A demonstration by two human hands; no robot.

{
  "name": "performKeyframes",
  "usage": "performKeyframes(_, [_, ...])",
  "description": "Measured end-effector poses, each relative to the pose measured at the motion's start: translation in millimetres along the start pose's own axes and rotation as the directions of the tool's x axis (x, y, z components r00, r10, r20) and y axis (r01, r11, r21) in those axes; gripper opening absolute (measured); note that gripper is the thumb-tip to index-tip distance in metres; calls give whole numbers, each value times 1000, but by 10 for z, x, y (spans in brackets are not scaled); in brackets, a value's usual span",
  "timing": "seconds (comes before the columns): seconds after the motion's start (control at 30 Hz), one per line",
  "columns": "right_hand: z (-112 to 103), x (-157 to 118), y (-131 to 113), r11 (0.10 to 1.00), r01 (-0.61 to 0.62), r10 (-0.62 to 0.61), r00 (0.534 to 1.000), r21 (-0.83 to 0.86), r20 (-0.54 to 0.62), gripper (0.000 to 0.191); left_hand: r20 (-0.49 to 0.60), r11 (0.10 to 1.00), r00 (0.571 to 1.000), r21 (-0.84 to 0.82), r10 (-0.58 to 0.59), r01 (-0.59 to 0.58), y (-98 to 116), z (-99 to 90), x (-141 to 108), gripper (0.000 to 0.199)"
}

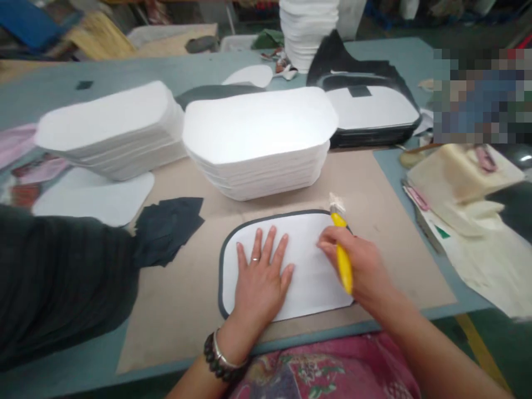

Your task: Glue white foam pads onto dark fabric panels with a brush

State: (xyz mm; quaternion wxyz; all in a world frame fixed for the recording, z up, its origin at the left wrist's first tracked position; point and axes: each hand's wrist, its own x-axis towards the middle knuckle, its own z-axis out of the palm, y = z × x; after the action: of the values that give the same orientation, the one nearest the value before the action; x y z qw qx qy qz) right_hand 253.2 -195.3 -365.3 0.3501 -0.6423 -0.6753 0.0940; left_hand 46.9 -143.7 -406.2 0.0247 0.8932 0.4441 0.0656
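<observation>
On the tabletop (137, 72), a brown sheet (394, 238); on that, a dark-edged white panel (310, 255) under two hands, one with a brush.
Taking the panel as our clock's centre, we see a stack of white panels (257, 133) at twelve o'clock, apart from it. The panel lies flat near the sheet's six o'clock edge; we judge it light, fairly stiff and apt to slide (how its surface feels, we cannot tell), so we would steady it with a palm and lift it by opposite edges. Our left hand (261, 282) rests toward nine o'clock, its grip spread, pinching nothing. Our right hand (361, 269), toward three, has its grip closed on the yellow handle of the brush (343, 263), bristles between one and two.
</observation>
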Motion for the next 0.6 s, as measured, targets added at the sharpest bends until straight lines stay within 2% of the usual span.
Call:
performKeyframes(0.07, [-323, 70, 70, 994, 100, -102, 994, -45, -36, 32, -25, 1000, 1000, -22, 4, -4, 16, -46, -15, 57])
performKeyframes(0.17, [-575, 330, 128, 995, 94, -95, 995, -26, -43, 24, -45, 998, 999, -64, 4, -7, 55, -107, -54, 52])
performKeyframes(0.23, [-539, 550, 95, 995, 76, -76, 997, 60, 3, 18, -29, 996, 1000, -91, -4, 1, 77, -120, -79, 47])
performKeyframes(0.3, [-380, 755, 14, 980, 110, -130, 985, 168, 110, 15, -11, 993, 1000, -114, -13, 12, 89, -112, -93, 45])
performKeyframes(0.43, [-39, 1008, -100, 925, 206, -306, 902, 321, 303, 16, -5, 990, 1000, -142, -23, 22, 83, -77, -101, 45])
performKeyframes(0.53, [-4, 1022, 11, 930, 216, -313, 890, 299, 332, 19, -19, 989, 1000, -150, -19, 16, 84, -64, -126, 46])
performKeyframes(0.6, [-71, 970, 163, 951, 206, -269, 917, 229, 295, 25, -27, 989, 1000, -150, -14, 10, 104, -70, -155, 46])
